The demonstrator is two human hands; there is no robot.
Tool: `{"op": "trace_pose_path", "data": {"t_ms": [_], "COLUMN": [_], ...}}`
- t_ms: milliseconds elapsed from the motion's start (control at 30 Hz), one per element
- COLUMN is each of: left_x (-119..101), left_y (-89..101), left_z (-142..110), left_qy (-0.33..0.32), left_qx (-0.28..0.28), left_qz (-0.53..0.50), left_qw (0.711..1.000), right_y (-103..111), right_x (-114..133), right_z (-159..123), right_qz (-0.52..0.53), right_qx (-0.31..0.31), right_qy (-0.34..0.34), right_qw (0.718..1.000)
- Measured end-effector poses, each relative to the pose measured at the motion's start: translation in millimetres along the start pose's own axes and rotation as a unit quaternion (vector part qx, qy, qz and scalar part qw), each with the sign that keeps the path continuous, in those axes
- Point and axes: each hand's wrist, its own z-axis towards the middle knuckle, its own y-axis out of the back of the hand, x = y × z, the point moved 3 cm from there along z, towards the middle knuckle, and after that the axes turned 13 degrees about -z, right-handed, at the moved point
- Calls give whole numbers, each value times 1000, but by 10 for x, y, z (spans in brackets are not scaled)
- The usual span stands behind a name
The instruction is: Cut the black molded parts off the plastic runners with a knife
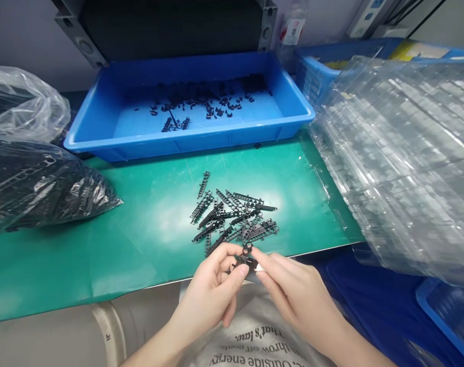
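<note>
Just past the table's near edge, my left hand [218,283] pinches a small black plastic part [248,261] between thumb and fingers. A ring shape sticks up at the part's far end. My right hand [289,283] closes on the part's right side, and a small white bit shows by its thumb and fingertip; I cannot tell what that is. Directly beyond both hands lies a loose pile of black plastic strips [232,214], several with ladder-like bars and rings.
A blue tray [201,140] with small black pieces stands at the back of the green table [148,265]. On the left sits a clear bag [44,188] of black parts. Stacked clear plastic trays [404,163] lean at right, before a blue basket [316,76]. Behind stands a bottle [293,30].
</note>
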Motion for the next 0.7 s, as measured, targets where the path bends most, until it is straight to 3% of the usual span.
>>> {"op": "trace_pose_path", "data": {"t_ms": [367,700], "left_x": [110,204], "left_y": [4,-44], "left_z": [1,26], "left_qy": [-36,-44], "left_qx": [-45,-94], "left_qz": [30,5], "left_qw": [998,995], "right_y": [-12,-49], "right_x": [53,101], "right_z": [-2,-37], "right_qz": [-5,-16], "right_qx": [-7,-52], "right_qy": [0,-36], "right_qw": [1000,998]}}
